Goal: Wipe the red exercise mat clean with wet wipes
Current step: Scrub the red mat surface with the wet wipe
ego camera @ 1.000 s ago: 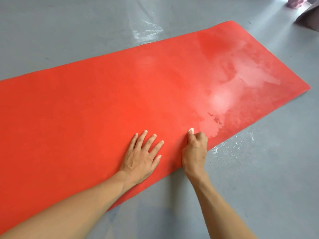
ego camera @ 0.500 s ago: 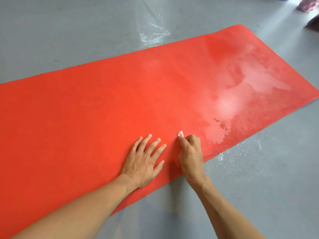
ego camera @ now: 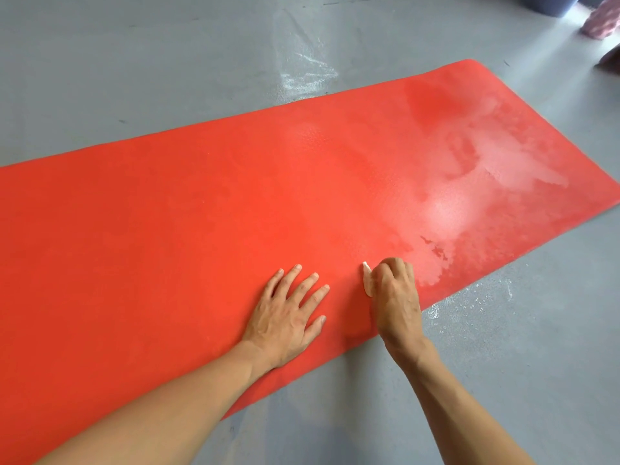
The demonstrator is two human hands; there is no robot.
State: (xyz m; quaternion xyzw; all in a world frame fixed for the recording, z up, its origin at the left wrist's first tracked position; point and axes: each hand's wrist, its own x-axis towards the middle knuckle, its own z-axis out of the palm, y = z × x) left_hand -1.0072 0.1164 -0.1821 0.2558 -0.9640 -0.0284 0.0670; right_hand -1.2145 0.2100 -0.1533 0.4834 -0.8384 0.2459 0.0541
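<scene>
The red exercise mat point(ego camera: 201, 213) lies flat on the grey floor and runs from the left edge to the far right. Its right part shows a pale wet sheen. My left hand point(ego camera: 288, 317) rests flat on the mat near its front edge, fingers spread. Just to the right, my right hand point(ego camera: 396, 293) grips a small wet wipe point(ego camera: 367, 280) and presses it on the mat; only a pale sliver of the wipe shows past my fingers.
Grey floor point(ego camera: 503, 364) surrounds the mat, with wet streaks beyond its far edge and by its front right edge. A dark container point(ego camera: 553, 3) and a pink thing point(ego camera: 600, 25) sit at the top right corner.
My right hand has slid the wipe to the left along the front of the mat, closer to my left hand. The left hand has stayed in place.
</scene>
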